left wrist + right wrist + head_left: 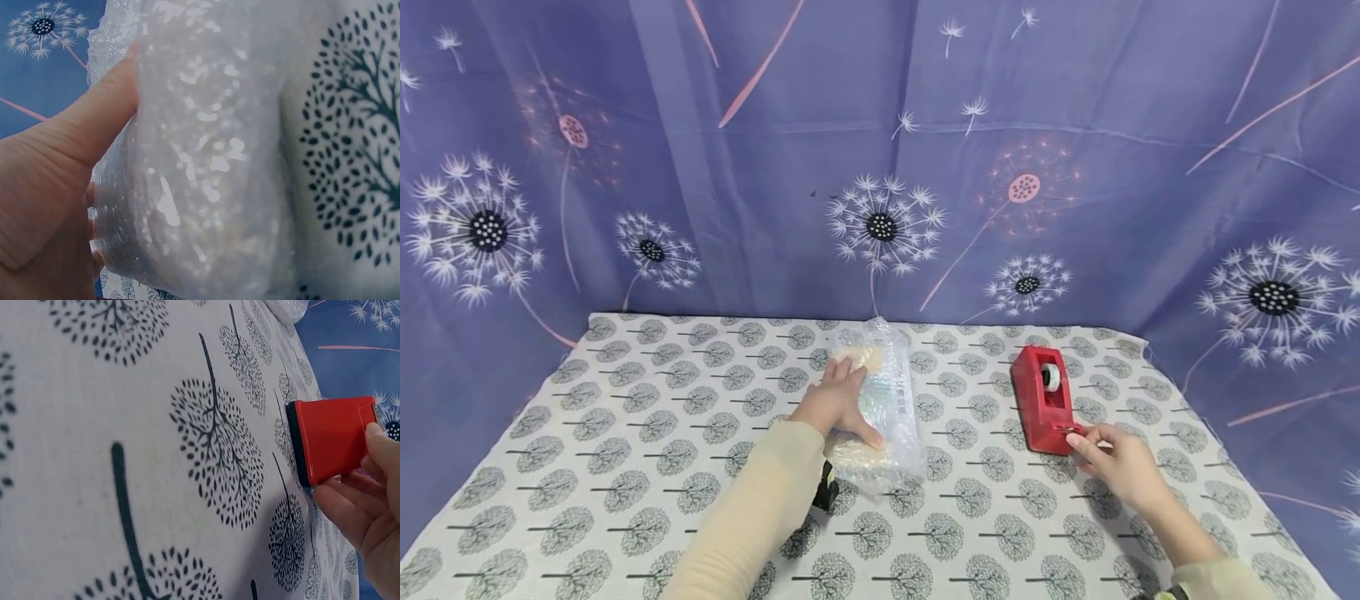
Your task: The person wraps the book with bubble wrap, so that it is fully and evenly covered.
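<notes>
A parcel in clear bubble wrap [898,400], with a printed box showing through, lies flat at mid-table. My left hand [838,400] rests on its left part, fingers spread and thumb stretched toward the near end. Seen from the left wrist, the thumb [100,112] lies along the shiny wrap. To the right stands a red tape dispenser [1037,408] with a roll of tape [1051,377] in it. At its near cutter end, my right hand [1116,467] pinches the tape's end between thumb and forefinger; the strip itself is hardly visible. Other fingers touch the dispenser's side [331,437].
A white cloth with grey tree prints [970,533] covers the table. Behind it and at both sides hangs a blue-purple curtain [760,208] with dandelion patterns. The parcel and the dispenser stand apart, with cloth between them.
</notes>
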`<state>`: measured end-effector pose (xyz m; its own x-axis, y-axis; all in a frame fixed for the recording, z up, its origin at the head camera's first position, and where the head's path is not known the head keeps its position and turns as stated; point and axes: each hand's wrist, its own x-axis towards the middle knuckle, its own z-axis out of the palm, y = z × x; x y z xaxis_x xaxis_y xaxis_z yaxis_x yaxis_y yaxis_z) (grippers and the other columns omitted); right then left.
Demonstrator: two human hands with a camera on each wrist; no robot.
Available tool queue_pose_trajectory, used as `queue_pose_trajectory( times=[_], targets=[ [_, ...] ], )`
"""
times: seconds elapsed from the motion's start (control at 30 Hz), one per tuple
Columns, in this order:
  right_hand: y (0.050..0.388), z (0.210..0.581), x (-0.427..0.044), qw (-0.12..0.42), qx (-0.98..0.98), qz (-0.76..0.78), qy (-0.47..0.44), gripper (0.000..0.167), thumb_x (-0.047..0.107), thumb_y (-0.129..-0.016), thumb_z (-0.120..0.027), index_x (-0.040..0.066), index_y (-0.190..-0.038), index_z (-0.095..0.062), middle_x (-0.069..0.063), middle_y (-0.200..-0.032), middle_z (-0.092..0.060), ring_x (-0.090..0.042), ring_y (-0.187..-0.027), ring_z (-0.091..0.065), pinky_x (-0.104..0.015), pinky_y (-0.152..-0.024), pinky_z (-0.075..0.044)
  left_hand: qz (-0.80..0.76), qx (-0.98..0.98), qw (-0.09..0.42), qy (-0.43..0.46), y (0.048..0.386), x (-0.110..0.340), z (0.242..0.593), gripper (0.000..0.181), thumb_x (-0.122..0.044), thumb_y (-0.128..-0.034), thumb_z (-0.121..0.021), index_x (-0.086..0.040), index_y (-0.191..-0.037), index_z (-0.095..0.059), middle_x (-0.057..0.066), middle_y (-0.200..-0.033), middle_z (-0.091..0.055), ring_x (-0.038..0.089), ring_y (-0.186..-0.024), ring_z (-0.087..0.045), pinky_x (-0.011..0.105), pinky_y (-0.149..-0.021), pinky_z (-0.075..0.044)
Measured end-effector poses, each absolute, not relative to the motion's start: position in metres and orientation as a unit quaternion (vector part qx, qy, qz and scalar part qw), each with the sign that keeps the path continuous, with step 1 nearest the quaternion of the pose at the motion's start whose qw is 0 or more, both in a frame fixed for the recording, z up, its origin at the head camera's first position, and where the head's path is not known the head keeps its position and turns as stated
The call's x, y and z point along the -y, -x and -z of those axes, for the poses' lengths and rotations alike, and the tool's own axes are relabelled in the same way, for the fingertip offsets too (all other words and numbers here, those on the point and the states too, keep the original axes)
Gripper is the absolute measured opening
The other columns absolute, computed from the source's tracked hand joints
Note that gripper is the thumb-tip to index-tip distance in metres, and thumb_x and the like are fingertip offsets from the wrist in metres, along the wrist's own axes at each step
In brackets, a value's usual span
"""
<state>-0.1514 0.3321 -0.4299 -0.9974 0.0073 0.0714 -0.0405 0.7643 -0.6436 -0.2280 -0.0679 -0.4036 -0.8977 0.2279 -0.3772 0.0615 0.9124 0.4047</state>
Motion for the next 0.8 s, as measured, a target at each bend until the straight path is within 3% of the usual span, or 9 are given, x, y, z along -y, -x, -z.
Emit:
queue_pose_trajectory(
  times=[0.57,0.7,0.8],
  targets=[
    [0.162,0.430,-0.337,0.066,0.945,-0.317,-0.048,0.028,0.025,-0.091,-0.063,0.007,-0.071,-0.057,-0.003,-0.070,-0.064,-0.008,-0.061,-0.063,-0.019,-0.057,-0.053,-0.193,-0.956,0.209,-0.078,0.233,0.069,0.400,0.128,-0.050,-0.0538,-0.086,-0.015,-0.153,-0.013,0.011,-0.160,0.005,0.034,-0.146,0.008,0.064,-0.114,-0.011],
    [0.158,0.439,-0.341,0.054,0.952,-0.297,-0.051,0.027,0.026,-0.090,-0.064,0.010,-0.069,-0.056,-0.020,-0.092,-0.070,-0.027,-0.082,-0.069,-0.018,-0.058,-0.050,-0.206,-0.954,0.205,-0.078,0.234,0.070,0.403,0.128,-0.049,-0.0535,-0.087,-0.015,-0.153,-0.014,0.011,-0.160,0.005,0.034,-0.146,0.008,0.065,-0.113,-0.010],
    [0.147,0.447,-0.342,0.057,0.952,-0.300,-0.036,0.027,0.028,-0.090,-0.064,0.013,-0.068,-0.058,-0.022,-0.112,-0.067,-0.018,-0.093,-0.069,-0.014,-0.064,-0.050,-0.213,-0.952,0.203,-0.083,0.233,0.071,0.405,0.128,-0.049,-0.0535,-0.086,-0.014,-0.153,-0.014,0.011,-0.160,0.005,0.036,-0.146,0.009,0.066,-0.113,-0.010]
  ],
)
